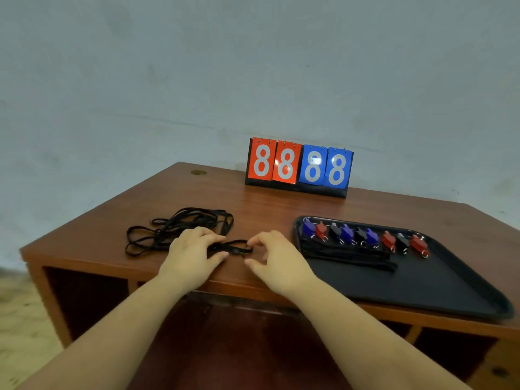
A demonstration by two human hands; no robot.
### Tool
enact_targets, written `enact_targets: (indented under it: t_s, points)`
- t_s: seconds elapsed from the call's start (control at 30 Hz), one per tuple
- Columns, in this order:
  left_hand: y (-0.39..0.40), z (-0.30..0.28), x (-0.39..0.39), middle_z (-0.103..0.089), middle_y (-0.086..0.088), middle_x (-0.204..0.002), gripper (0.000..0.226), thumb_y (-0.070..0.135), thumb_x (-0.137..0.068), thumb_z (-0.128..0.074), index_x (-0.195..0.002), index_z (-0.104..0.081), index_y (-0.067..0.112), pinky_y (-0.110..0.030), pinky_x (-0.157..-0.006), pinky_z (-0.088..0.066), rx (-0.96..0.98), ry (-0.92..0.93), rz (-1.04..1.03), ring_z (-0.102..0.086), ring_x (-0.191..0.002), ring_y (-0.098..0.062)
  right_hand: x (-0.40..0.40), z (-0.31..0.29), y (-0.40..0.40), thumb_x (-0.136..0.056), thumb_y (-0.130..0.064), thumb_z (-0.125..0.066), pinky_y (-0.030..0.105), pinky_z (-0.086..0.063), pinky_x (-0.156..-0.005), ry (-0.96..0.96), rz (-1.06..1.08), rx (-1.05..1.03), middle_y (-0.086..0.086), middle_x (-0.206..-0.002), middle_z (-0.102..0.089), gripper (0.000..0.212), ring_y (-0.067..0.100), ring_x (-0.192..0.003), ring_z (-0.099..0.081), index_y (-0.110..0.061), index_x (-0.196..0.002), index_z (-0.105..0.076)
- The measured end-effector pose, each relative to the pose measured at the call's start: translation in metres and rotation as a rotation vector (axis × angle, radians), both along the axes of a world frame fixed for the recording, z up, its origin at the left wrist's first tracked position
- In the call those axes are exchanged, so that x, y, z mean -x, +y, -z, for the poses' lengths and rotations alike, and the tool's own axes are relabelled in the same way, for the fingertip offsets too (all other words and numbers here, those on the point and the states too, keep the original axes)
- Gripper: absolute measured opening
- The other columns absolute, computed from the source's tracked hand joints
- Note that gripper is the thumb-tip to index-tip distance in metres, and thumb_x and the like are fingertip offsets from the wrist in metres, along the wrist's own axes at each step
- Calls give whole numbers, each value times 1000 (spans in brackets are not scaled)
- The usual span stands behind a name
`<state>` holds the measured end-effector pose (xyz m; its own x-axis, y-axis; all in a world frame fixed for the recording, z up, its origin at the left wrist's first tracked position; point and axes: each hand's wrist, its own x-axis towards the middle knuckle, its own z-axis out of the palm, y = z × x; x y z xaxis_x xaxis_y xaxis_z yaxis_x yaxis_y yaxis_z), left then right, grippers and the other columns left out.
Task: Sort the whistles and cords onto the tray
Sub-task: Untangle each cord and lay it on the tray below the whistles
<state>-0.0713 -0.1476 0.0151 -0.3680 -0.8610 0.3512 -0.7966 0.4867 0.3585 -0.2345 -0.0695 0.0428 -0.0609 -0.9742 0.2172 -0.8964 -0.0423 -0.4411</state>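
Observation:
A black tray (422, 288) lies at the right of the wooden table. Along its far side stands a row of several whistles (365, 236) in blue, red and black. Folded black cords (351, 254) lie in front of them on the tray. A loose tangle of black cords (180, 226) sits on the table at the left. My left hand (194, 257) and my right hand (275, 257) meet between the tangle and the tray, both pinching one black cord (235, 247) stretched between them just above the table.
A flip scoreboard (299, 167) with red and blue cards showing 8s stands at the table's back edge against the wall. The table's front edge (225, 288) runs just under my wrists, with open cubbies below.

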Motion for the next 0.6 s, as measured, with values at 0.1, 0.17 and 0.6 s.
enact_targets:
  t_s: [0.1, 0.17, 0.6]
  points:
    - [-3, 4, 0, -52, 8, -125, 34, 46, -88, -55, -119, -60, 32, -32, -105, -31, -9, 63, 33, -41, -121, -15, -10, 11, -20, -88, -41, -58, 34, -44, -97, 11, 74, -18, -2, -135, -40, 55, 21, -118, -50, -27, -138, -39]
    - [-4, 5, -1, -55, 7, -120, 31, 45, -88, -56, -115, -62, 32, -32, -104, -32, -5, 92, 39, -42, -119, -15, -13, 15, -32, -87, -48, -56, 35, -44, -98, 39, 159, -60, 0, -136, -40, 60, 22, -121, -49, -24, -139, -39]
    - [-2, 6, 0, -56, 10, -112, 12, 42, -89, -56, -94, -62, 33, -29, -96, -35, -20, 173, -17, -44, -113, -13, -5, 18, -28, -88, -39, -60, 26, -42, -74, -279, 170, 44, -10, -91, -59, 10, 10, -87, -54, -30, -86, -60]
